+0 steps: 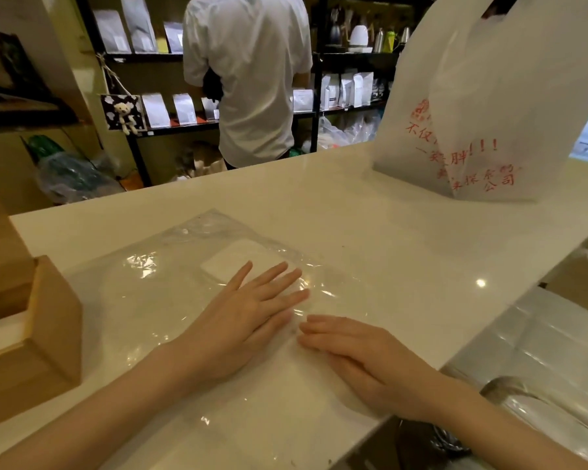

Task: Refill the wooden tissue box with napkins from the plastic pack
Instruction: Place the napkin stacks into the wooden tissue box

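Observation:
A clear plastic pack [170,286] lies flat and crinkled on the white counter [404,252], with a white label showing through near its far side. My left hand [241,317] rests palm down on the pack, fingers spread. My right hand [357,347] lies flat beside it on the pack's right edge, fingers together and pointing left. Neither hand grips anything. The wooden tissue box [48,334] stands at the counter's left edge, its top open, with white napkins visible inside at the left.
A white plastic carrier bag [482,106] with red print stands at the counter's back right. A person in a white shirt [252,72] stands behind the counter facing dark shelves of white pouches. A metal sink surface [540,361] lies lower right.

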